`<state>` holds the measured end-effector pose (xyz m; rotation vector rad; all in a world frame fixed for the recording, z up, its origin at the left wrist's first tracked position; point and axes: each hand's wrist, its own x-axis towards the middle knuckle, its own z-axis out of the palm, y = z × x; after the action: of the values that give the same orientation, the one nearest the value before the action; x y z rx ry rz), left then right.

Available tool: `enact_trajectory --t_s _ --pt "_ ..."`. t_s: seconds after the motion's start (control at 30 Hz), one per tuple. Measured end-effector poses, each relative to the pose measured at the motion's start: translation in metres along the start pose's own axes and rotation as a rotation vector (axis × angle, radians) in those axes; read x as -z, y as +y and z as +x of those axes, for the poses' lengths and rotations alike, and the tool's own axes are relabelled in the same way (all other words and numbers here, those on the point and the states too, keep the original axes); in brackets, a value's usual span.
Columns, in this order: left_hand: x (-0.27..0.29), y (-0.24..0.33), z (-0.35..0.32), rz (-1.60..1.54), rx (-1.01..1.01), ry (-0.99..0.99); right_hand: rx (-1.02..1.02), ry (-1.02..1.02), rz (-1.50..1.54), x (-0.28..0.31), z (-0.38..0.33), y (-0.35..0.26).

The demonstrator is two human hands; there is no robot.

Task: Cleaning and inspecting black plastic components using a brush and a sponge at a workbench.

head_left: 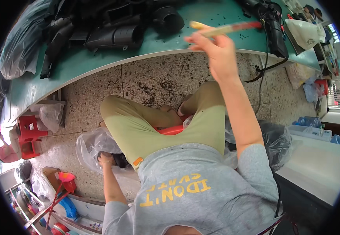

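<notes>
While my right hand (213,47) is clamped on the long yellow-and-red tool (226,28), raised over the green table (99,62) edge, my left hand (106,159) is down below that table, fingers curled into a clear plastic bag (91,145) on a dark part — exact grip I can't tell. Risks as I judge them: the blurred tool could clip the black parts (111,33) or cable (262,74) on the table, and the blind left-hand grab could drop the part or tear the bag.

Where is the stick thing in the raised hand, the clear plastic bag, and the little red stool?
Brush (226,28), head view, middle of its handle.
Clear plastic bag (91,147), head view, its crinkled side.
Red stool (29,133), head view, its seat.
</notes>
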<state>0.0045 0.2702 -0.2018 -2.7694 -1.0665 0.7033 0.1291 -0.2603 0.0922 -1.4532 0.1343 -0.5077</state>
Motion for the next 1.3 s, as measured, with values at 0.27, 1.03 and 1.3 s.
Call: enact_trajectory --t_s 0.27,1.03,1.3 --pt "0.137 0.096 -0.036 -0.553 -0.688 0.239 0.027 0.065 -0.09 -0.068 0.052 0.024" --pt "0.169 0.171 -0.217 -1.704 -0.468 -1.093 0.101 -0.344 -0.281 -0.016 -0.124 0.058" --pt "0.165 0.166 -0.23 -1.799 -0.364 -1.065 0.252 -0.35 -0.435 -0.042 -0.141 0.084"
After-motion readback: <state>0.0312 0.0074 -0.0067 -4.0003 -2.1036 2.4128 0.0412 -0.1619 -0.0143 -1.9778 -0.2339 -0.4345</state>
